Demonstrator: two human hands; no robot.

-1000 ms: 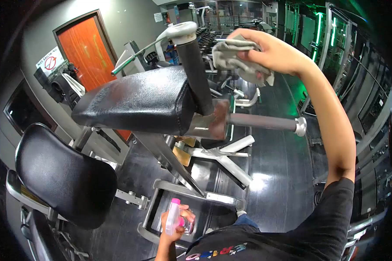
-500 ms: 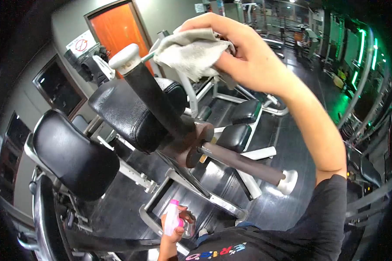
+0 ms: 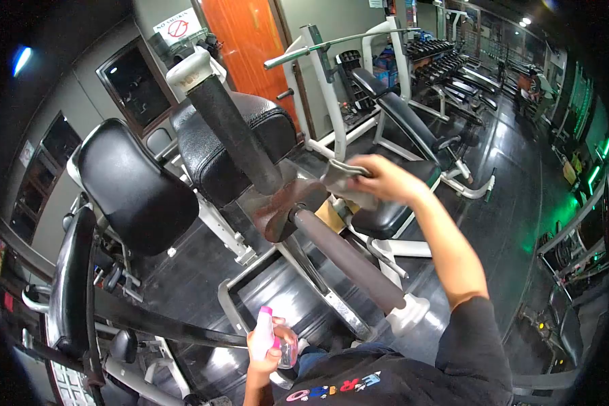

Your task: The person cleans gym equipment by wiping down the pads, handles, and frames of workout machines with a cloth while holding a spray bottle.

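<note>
Dark gym flooring spreads beneath the machines. From the head view, the right hand grips a grey cloth near the padded bar; the left hand clasps a pink-topped spray bottle low down.

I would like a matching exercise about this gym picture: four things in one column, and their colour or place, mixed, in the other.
Things:
1. spray bottle
2. door
3. cloth
4. no-smoking sign

Colour or place:
A. in the right hand
B. white with a red circle
C. in the left hand
D. orange

Right pairs: 1-C, 2-D, 3-A, 4-B
</note>
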